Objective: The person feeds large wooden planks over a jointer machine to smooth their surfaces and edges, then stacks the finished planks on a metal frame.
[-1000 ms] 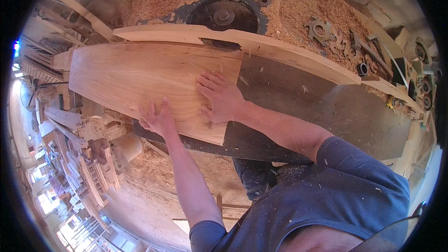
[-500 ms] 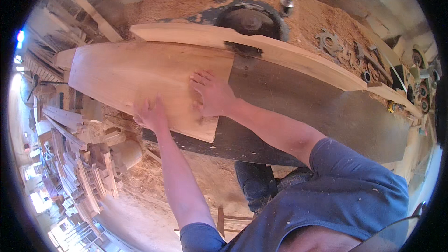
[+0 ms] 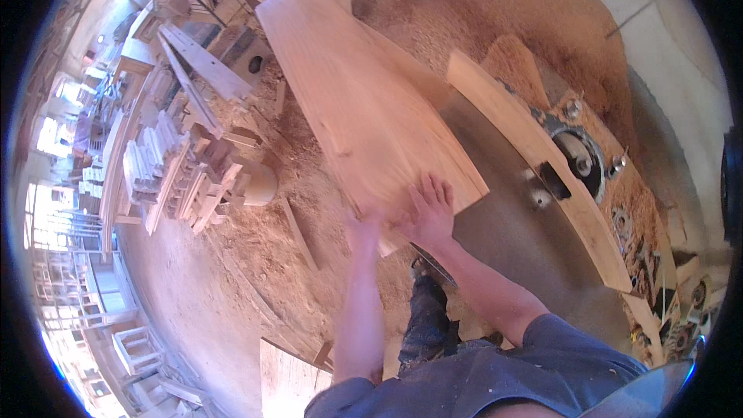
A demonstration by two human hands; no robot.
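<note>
A broad, pale wooden panel [image 3: 371, 101] stretches from the far left toward me. Its near right part overlaps the dark metal machine table [image 3: 542, 279]. My left hand [image 3: 362, 231] is at the panel's near left edge, gripping it; motion smears its fingers a little. On the panel's upper face, close to the near end, lies my right hand [image 3: 429, 213], its fingers spread and flat. A curved wooden fence [image 3: 557, 186] runs along the table to the right of the panel, with a gap between them. A shiny, blurred round part [image 3: 535, 192] shows beside the fence's opening.
Behind the fence sit a dark round machine part [image 3: 576, 156], metal knobs [image 3: 573, 108] and a toothed metal piece [image 3: 621, 224] amid sawdust. Stacked timber [image 3: 186, 178] stands at the left by a round wooden block [image 3: 259, 183]. A pale board [image 3: 286, 375] is at the lower edge.
The view has turned. The panel has come away from the fence and swung leftward, partly off the table. Both hands are now close to its near end.
</note>
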